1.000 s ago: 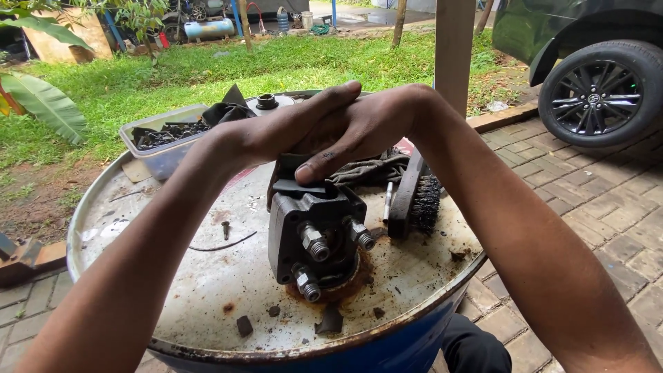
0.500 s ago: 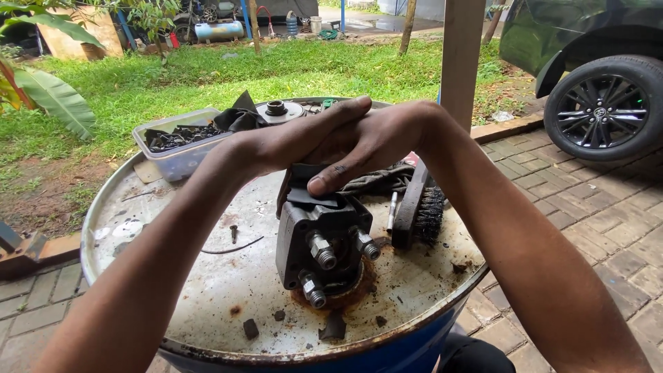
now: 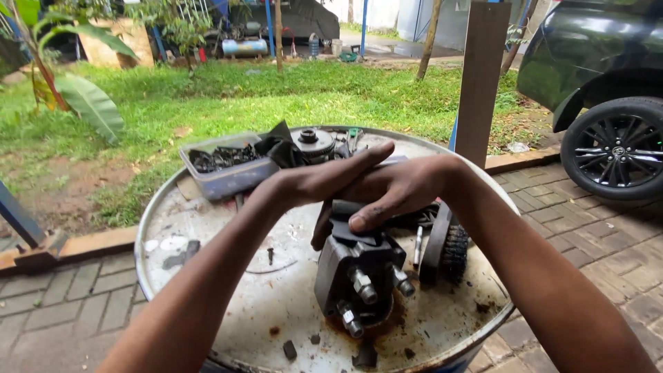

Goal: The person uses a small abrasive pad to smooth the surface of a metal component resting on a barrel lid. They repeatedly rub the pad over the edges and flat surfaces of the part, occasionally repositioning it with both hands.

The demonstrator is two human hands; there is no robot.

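Observation:
A dark metal pump-like block with two bolt fittings stands on the rusty white lid of a blue drum. My right hand presses flat on the top of the block, fingers curled over its upper edge. My left hand lies across and partly over my right hand, fingers stretched out to the right. Neither hand grips the block; both rest on it from above.
A grey plastic tray of dark parts sits at the drum's far left, a round metal part behind it. A toothed black belt wheel leans right of the block. A wooden post and a car wheel stand to the right.
The view has shifted so the drum and block sit further right and lower. My hands stay stacked on top of the block, the fingers slightly more stretched.

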